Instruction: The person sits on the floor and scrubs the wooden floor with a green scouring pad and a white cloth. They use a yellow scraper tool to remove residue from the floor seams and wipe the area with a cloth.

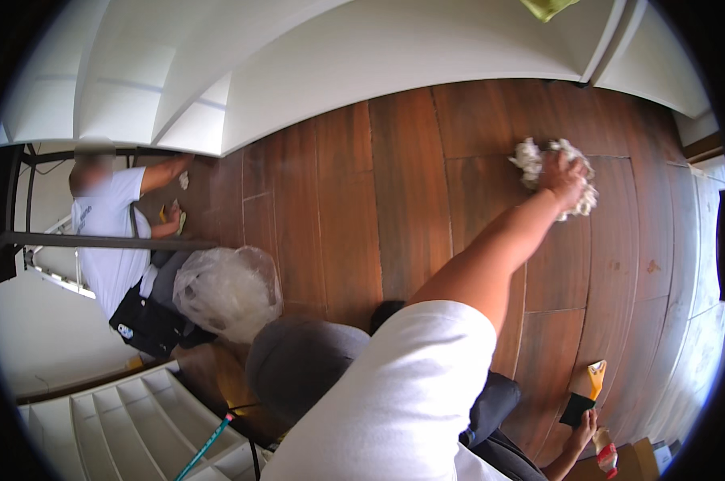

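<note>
My left hand (pixel 565 182) presses a bunched whitish rag (pixel 527 161) against the dark reddish wood-plank floor (pixel 407 198), with my arm stretched out in front of me. At the lower right, my right hand (pixel 586 425) has its fingers on a dark green pad (pixel 574 409), which looks like a scouring pad. A yellow-handled tool (pixel 597 379), perhaps a scraper, adjoins the pad; I cannot tell whether the hand holds it too. Close to that wrist is a clear plastic bottle (pixel 606 458) with a red label.
White cabinetry (pixel 398 54) borders the floor, with a yellow-green cloth (pixel 545 7) above. A co-worker (pixel 110 228) crouches at left behind a black metal frame (pixel 110 242). Nearby are a clear plastic bag (pixel 227 294), white shelving (pixel 116 421), a teal rod (pixel 205 448) and a cardboard box (pixel 630 460).
</note>
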{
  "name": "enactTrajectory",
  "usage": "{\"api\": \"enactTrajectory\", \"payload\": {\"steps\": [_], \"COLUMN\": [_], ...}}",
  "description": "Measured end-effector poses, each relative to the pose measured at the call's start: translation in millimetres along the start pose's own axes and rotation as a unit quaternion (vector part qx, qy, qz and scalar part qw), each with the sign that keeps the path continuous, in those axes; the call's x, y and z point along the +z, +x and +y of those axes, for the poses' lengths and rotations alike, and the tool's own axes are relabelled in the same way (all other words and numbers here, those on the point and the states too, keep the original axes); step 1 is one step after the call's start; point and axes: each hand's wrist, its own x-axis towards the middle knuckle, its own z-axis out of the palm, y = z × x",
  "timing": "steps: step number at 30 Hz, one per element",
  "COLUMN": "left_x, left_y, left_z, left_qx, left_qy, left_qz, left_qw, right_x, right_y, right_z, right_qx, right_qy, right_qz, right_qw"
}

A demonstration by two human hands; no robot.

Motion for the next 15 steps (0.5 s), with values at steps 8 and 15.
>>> {"api": "enactTrajectory", "payload": {"steps": [8,15], "left_x": [33,25], "left_y": [-10,-73], "left_z": [80,95], "left_qx": [0.158,0.247], "left_qy": [0.032,0.022], "left_qz": [-0.076,-0.021], "left_qw": [0.984,0.969], "right_x": [20,54], "right_y": [-48,-47], "right_z": [1,-51], "right_qx": [-0.052,-0.080], "right_qy": [-0.067,-0.168], "right_qz": [0.027,0.077], "right_qw": [0.996,0.980]}}
